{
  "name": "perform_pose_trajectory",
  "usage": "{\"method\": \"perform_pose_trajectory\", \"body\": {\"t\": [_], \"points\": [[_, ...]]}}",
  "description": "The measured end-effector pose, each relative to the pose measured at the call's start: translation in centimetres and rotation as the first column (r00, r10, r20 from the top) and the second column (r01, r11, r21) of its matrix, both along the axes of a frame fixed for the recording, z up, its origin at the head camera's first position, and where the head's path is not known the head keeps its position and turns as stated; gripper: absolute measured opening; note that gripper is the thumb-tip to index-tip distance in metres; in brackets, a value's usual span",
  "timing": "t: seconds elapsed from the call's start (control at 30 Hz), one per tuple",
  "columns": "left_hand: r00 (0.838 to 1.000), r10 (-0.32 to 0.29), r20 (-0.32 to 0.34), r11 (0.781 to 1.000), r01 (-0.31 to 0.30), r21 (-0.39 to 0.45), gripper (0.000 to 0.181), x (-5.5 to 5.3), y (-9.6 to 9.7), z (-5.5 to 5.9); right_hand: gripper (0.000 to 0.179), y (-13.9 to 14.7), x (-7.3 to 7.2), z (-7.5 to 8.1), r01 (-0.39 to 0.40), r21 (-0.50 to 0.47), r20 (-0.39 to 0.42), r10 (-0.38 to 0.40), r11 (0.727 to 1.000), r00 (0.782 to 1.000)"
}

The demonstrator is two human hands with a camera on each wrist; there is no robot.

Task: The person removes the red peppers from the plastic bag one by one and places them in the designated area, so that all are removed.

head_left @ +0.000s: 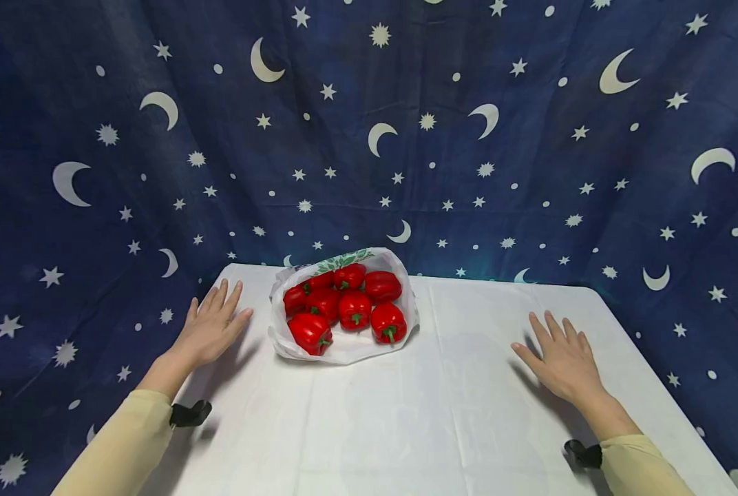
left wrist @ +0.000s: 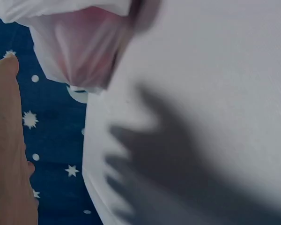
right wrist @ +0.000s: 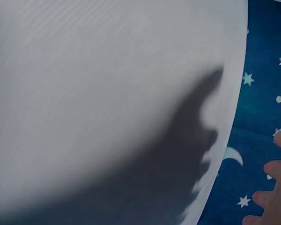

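Several red bell peppers with green stems lie in a white plastic bag, its wide mouth facing the person. Green leaf print shows on the bag's upper edge. My left hand is held over the table to the left of the bag, fingers spread and straight, holding nothing. Far to the right of the bag, my right hand hovers with its fingers spread, also holding nothing. In the left wrist view the bag's side shows red through the thin plastic, and the left hand is at the left edge.
The white-covered table has rounded far corners. Behind it and at both sides hangs a dark blue curtain with moons and stars. Both hands cast shadows on the cloth. A black strap piece sits at each wrist, below pale yellow sleeves.
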State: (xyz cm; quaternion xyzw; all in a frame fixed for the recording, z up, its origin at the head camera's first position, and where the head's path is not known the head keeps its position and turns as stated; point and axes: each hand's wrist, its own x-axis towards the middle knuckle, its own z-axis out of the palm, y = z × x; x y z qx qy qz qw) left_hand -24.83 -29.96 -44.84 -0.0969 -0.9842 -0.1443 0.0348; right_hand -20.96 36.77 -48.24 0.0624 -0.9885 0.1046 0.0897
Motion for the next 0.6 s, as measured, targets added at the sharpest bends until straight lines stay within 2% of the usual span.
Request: {"method": "perform_pose_trajectory", "body": {"t": [0.37,0.5,0.6], "points": [[0.996,-0.086,0.002,0.985,0.084,0.148,0.074,0.1,1.4,1.8,0.088,-3.2,-0.5,1.4,-0.053,-0.069,0.014,0.054,0.996,0.998],[0.994,-0.109,0.005,0.975,0.106,0.198,0.073,0.2,1.7,2.2,0.087,-4.3,-0.8,1.8,-0.083,-0.08,0.011,0.084,0.993,0.996],[0.991,-0.135,0.007,0.958,0.128,0.258,0.072,0.1,1.9,2.4,0.086,-5.1,-1.1,1.9,-0.109,-0.088,0.005,0.11,0.99,0.994]]}}
